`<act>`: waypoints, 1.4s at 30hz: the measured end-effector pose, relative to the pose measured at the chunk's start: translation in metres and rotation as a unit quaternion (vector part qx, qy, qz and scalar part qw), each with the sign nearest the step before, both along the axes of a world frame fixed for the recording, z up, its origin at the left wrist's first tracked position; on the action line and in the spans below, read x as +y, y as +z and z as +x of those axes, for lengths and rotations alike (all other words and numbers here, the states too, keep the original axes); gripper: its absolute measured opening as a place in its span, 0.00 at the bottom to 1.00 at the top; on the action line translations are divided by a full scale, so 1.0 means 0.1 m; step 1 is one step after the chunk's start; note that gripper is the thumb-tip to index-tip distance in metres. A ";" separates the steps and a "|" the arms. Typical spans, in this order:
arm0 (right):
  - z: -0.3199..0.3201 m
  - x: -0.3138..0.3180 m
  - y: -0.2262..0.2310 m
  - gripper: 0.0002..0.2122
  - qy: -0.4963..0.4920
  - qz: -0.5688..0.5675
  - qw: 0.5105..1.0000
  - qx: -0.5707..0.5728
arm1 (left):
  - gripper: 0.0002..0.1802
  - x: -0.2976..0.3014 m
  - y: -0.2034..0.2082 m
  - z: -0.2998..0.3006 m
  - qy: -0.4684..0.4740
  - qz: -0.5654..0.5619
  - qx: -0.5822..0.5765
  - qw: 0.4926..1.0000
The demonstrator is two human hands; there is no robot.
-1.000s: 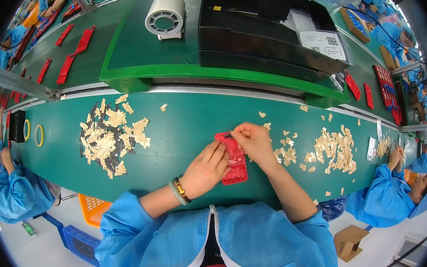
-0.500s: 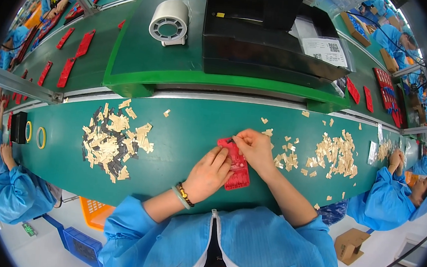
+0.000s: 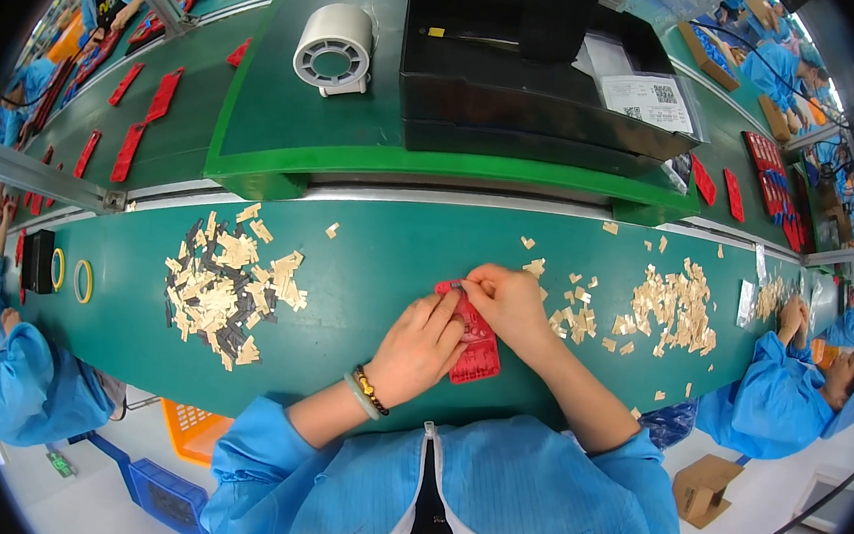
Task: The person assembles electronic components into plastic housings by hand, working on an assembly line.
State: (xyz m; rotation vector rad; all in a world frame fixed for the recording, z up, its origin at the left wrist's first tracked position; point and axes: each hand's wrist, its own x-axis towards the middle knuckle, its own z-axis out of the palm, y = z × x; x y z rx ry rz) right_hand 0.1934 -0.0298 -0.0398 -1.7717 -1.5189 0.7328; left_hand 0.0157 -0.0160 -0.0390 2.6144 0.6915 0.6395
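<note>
- Head view: the left hand [image 3: 421,347] lies flat on a red plastic part [image 3: 471,346] on the green table [image 3: 367,262], fingers closed over its left edge and pressing it down.
- The right hand [image 3: 509,304] pinches at the part's upper end with its fingertips drawn together; whether a small piece sits between them is too small to tell.
- The part rests near the table's front edge, straight before the person, between the two piles.
- Risk, as I judge it: the part could slide or pivot under the left palm if the right hand pulls harder than the left holds, since it lies on smooth green matting.
- Risk: a small tan piece could drop from the pinch into the scattered tan chips [image 3: 575,304] just beside the right hand and be hard to find again.
- Risk: a forearm sweeping sideways could push the tan pile on the right [image 3: 675,307] or the mixed tan and black pile [image 3: 225,286] out of order.
- Labels: a white rectangular paper sheet with dark square codes [image 3: 651,99] lies on the black machine [image 3: 533,65] on the raised shelf.
- A small yellow sticker [image 3: 435,32] sits on the machine's top left.
- A brown cardboard box [image 3: 706,485] stands open on the floor at lower right.
- Two tape rolls [image 3: 70,274] lie at the table's left end.
</note>
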 end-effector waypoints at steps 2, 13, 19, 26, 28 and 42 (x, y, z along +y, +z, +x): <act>-0.02 -0.04 0.04 0.07 0.028 0.059 0.989 -0.131 | 0.17 0.02 0.01 0.02 0.003 -0.015 -0.002 1.000; 0.01 -0.33 0.11 0.15 0.078 0.158 0.937 -0.301 | 0.17 0.07 0.01 0.11 0.014 -0.001 -0.015 1.000; 0.38 -0.43 0.06 0.12 0.033 0.151 0.957 -0.247 | 0.21 0.10 -0.06 0.26 0.038 0.070 0.042 0.996; 0.86 -0.35 0.11 0.10 -0.048 0.117 0.967 -0.221 | 0.23 0.06 -0.02 0.31 0.037 0.156 0.157 0.974; 0.92 -0.27 0.09 0.11 -0.045 0.117 0.963 -0.240 | 0.24 -0.04 -0.05 0.33 0.033 0.187 0.179 0.965; 1.18 0.17 0.04 0.17 0.000 0.104 0.935 -0.339 | 0.26 0.05 -0.20 -0.22 -0.007 0.161 0.102 0.982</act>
